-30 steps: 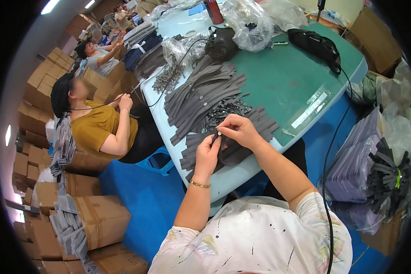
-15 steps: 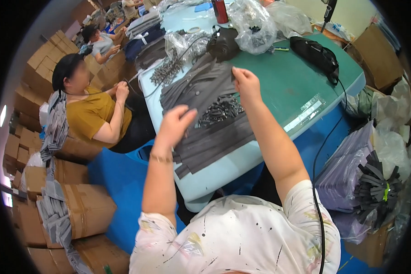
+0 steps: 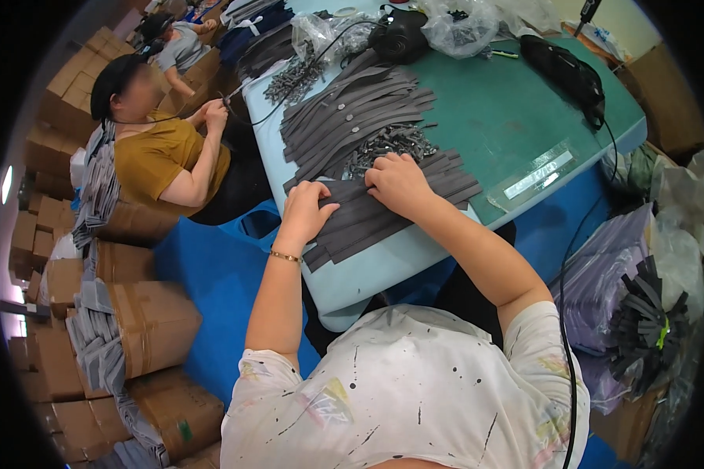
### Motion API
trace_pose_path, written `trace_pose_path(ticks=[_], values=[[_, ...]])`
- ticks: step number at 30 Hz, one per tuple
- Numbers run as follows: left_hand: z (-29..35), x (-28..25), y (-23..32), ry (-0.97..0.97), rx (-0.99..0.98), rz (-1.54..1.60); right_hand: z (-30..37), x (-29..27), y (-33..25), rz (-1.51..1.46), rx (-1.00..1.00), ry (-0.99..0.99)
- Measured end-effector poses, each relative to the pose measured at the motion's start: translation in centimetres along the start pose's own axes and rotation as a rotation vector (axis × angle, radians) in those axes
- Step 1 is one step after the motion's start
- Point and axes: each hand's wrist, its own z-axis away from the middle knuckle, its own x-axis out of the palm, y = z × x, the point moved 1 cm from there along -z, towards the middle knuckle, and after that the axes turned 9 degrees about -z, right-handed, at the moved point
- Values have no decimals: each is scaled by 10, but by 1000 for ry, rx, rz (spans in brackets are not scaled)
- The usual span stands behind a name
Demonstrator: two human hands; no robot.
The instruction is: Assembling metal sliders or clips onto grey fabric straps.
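Note:
Dark grey fabric strips lie in two groups on the table, a fanned far group (image 3: 336,117) and a neat near row (image 3: 391,219). Between them sits a heap of small dark pieces (image 3: 387,148), too small to name. My left hand (image 3: 303,213) rests on the left part of the near row, thumb apart from its bent fingers. Farther right, my right hand (image 3: 401,186) lies over the same row beside the heap, its fingers spread and its thumb apart. Both hands touch the strips from above; the fabric beneath their fingertips is partly hidden.
A co-worker (image 3: 168,168) in a mustard top sits at the table's left side, hands together. Another heap of small pieces (image 3: 293,84), clear plastic bags (image 3: 461,31) and a black pouch (image 3: 563,74) occupy the far side. Cardboard boxes (image 3: 152,324) stack at left; a black cable (image 3: 565,313) hangs at right.
My right hand has let go of the raised strip end and come down toward me onto the near row. My left hand has lowered onto that row too. The far strips now lie uncovered.

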Motion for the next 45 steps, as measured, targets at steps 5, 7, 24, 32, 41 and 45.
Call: trace_pose_path(ticks=[5,7,24,32,41,45], values=[[22,-15,15,514,15,-93,-5,-14,-3,-26,-86,85],[44,-20,14,485,-269,357,-7,-19,-9,-92,-163,255],[64,9,56,-140,-92,942,21,-28,-65,-1099,235,127],[64,6,64,-39,-105,816,49,-25,-69,-777,107,294],[59,-13,86,501,243,67,55,-8,-58,-2011,901,300],[52,-16,87,625,212,247,47,0,-52,-1975,954,310]])
